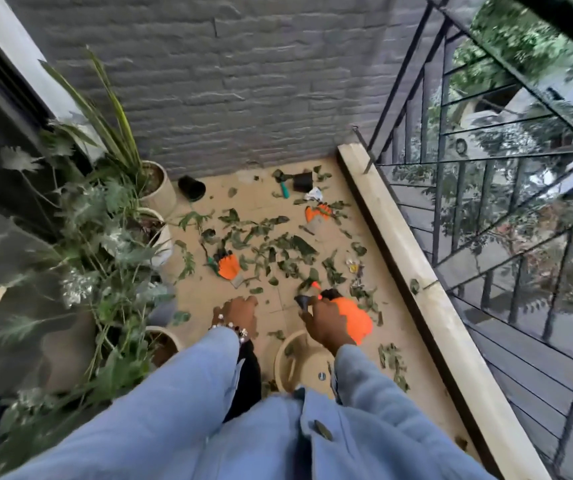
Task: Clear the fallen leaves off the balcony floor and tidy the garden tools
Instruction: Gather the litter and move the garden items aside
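Observation:
Green fallen leaves (278,249) lie scattered over the tan balcony floor (205,292). My right hand (325,325) grips an orange spray bottle (356,320) by its dark trigger head, low over the floor beside a beige empty pot (283,362). My left hand (240,311) hangs just above the floor with its fingers curled downward and nothing in it. One orange glove (228,266) lies mid-floor with a green-handled tool beside it. A second orange glove (318,213) lies farther back. A green-handled trowel (283,188) and a small black pot (302,181) sit near the wall.
Potted plants (112,216) crowd the left side along a dark glass door. A black pot (191,188) lies at the grey brick wall (226,81). A pale ledge (416,282) and black metal railing (486,202) bound the right side.

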The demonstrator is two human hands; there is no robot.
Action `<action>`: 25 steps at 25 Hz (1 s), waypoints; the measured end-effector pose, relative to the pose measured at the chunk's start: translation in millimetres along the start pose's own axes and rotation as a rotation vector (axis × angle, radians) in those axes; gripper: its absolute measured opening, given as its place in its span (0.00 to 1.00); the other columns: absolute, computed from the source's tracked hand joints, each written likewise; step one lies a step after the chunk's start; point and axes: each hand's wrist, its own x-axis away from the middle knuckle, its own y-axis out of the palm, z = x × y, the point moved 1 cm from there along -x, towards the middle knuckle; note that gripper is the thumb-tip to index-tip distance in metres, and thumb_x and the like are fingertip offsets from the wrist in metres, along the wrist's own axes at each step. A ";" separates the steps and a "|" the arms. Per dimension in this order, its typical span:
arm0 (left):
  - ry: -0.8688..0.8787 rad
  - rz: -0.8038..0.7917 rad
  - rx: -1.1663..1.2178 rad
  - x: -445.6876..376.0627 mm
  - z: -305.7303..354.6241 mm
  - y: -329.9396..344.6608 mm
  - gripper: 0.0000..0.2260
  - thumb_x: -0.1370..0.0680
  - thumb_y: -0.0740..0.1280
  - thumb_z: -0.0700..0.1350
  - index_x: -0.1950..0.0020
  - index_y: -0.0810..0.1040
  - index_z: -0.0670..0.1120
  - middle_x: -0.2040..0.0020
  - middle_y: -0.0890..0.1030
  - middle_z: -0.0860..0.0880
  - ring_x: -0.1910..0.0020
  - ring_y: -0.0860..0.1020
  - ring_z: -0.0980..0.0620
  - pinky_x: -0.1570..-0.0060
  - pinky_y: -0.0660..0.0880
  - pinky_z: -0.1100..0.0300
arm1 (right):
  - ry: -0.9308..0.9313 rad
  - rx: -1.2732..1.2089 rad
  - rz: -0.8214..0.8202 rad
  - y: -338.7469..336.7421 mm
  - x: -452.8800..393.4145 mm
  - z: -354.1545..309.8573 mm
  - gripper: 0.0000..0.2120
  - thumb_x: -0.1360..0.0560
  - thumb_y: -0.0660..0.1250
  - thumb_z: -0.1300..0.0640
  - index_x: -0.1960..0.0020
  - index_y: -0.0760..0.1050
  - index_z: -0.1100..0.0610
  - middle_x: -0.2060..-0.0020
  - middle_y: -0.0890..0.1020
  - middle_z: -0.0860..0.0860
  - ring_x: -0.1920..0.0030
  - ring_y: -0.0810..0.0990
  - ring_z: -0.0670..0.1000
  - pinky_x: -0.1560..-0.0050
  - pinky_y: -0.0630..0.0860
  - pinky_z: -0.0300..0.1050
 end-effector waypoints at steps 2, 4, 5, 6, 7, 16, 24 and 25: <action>0.011 0.000 0.008 -47.8 -6.5 -25.9 0.19 0.22 0.59 0.44 0.31 0.68 0.52 0.36 0.75 0.46 0.37 0.73 0.42 0.40 0.68 0.49 | 0.029 -0.028 0.011 -16.3 -51.3 -15.1 0.21 0.20 0.57 0.47 0.31 0.67 0.58 0.36 0.72 0.62 0.35 0.68 0.63 0.40 0.69 0.56; 0.033 -0.030 0.033 -91.6 -18.9 -56.6 0.18 0.21 0.59 0.43 0.31 0.70 0.48 0.35 0.75 0.42 0.36 0.74 0.41 0.39 0.70 0.50 | 0.083 -0.041 0.005 -36.8 -99.7 -39.1 0.20 0.20 0.58 0.47 0.32 0.67 0.56 0.36 0.72 0.61 0.35 0.69 0.63 0.39 0.70 0.58; 0.033 -0.060 0.045 -110.9 -27.6 -73.8 0.18 0.20 0.59 0.42 0.30 0.69 0.44 0.34 0.74 0.41 0.36 0.73 0.40 0.39 0.71 0.51 | 0.111 -0.034 -0.010 -44.8 -120.0 -54.2 0.20 0.21 0.58 0.47 0.33 0.67 0.56 0.36 0.72 0.61 0.36 0.70 0.63 0.39 0.70 0.58; 0.076 -0.078 0.030 -127.9 -36.5 -93.6 0.18 0.20 0.59 0.41 0.30 0.69 0.43 0.33 0.73 0.40 0.35 0.73 0.40 0.38 0.71 0.52 | 0.132 -0.028 -0.016 -53.9 -137.8 -70.5 0.20 0.21 0.58 0.47 0.34 0.67 0.57 0.37 0.73 0.61 0.36 0.71 0.63 0.40 0.69 0.58; 0.072 -0.081 0.037 -145.9 -46.9 -115.2 0.18 0.20 0.59 0.41 0.30 0.68 0.43 0.33 0.73 0.42 0.35 0.73 0.41 0.38 0.71 0.53 | 0.134 -0.023 -0.015 -60.3 -153.6 -85.7 0.19 0.21 0.58 0.46 0.35 0.68 0.57 0.38 0.74 0.61 0.37 0.72 0.63 0.40 0.69 0.57; 0.193 -0.055 -0.051 -295.9 -60.6 -250.7 0.20 0.19 0.60 0.46 0.27 0.67 0.45 0.32 0.73 0.41 0.35 0.73 0.41 0.41 0.73 0.59 | 0.147 -0.102 0.110 -157.5 -276.6 -155.1 0.20 0.22 0.60 0.51 0.33 0.66 0.57 0.37 0.73 0.59 0.36 0.70 0.61 0.41 0.69 0.55; 0.254 -0.079 -0.070 -439.3 9.2 -327.9 0.18 0.21 0.60 0.45 0.31 0.70 0.50 0.35 0.75 0.43 0.37 0.74 0.41 0.38 0.71 0.50 | 0.331 -0.236 0.140 -216.3 -413.7 -113.9 0.19 0.20 0.57 0.48 0.32 0.67 0.54 0.36 0.72 0.57 0.35 0.68 0.60 0.38 0.66 0.59; 0.244 -0.096 -0.074 -462.3 15.0 -332.8 0.18 0.21 0.59 0.45 0.31 0.69 0.51 0.35 0.74 0.44 0.37 0.74 0.42 0.37 0.70 0.49 | 0.343 -0.242 0.119 -223.7 -434.5 -108.2 0.19 0.20 0.57 0.48 0.32 0.67 0.54 0.36 0.72 0.57 0.35 0.68 0.60 0.37 0.66 0.59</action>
